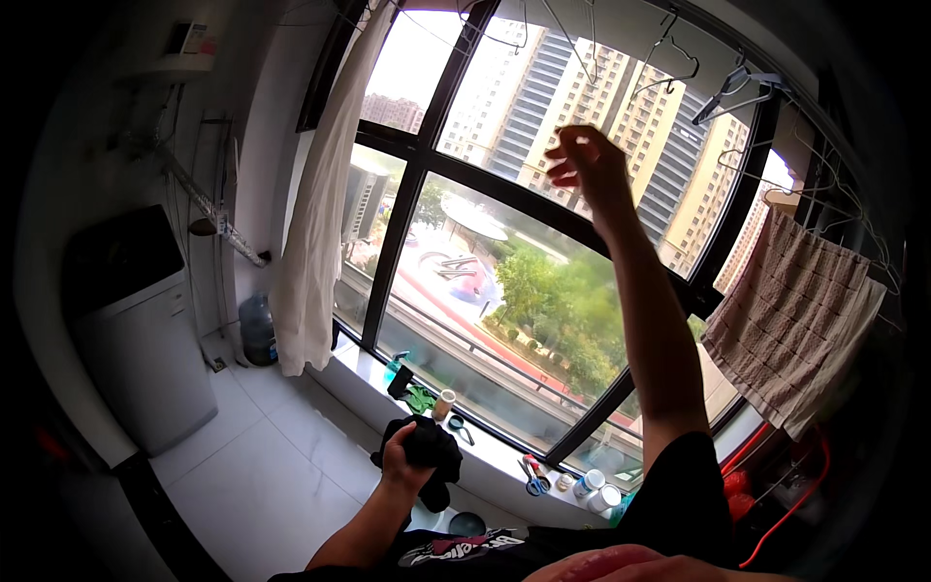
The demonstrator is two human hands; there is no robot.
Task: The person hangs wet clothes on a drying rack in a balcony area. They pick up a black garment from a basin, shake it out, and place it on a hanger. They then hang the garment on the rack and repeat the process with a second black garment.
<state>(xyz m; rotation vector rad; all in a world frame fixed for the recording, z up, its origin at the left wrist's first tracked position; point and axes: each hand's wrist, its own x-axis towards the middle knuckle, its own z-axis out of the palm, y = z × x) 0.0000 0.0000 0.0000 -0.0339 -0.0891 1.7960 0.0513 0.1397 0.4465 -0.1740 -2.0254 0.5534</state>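
Note:
My left hand (pixel 400 462) is low, at my waist, and grips a bunched black cloth (pixel 434 448), whose loose folds hang below the fist. Whether it is a shirt or another garment, I cannot tell. Raised high before the window, my right hand (pixel 588 160) has loosely bent fingers that stand apart, with nothing visible between them. Above it hang wire hangers (pixel 667 60) on the rail, apart from the fingers. A grey-blue hanger (pixel 739 93) dangles farther right.
A checked towel (pixel 790 315) hangs at the right. Along the windowsill stand a jar (pixel 443 404), scissors (pixel 533 477) and white containers (pixel 589 483). A pale curtain (pixel 325 223), a water jug (pixel 257 330) and a grey washing machine (pixel 145 339) are at the left.

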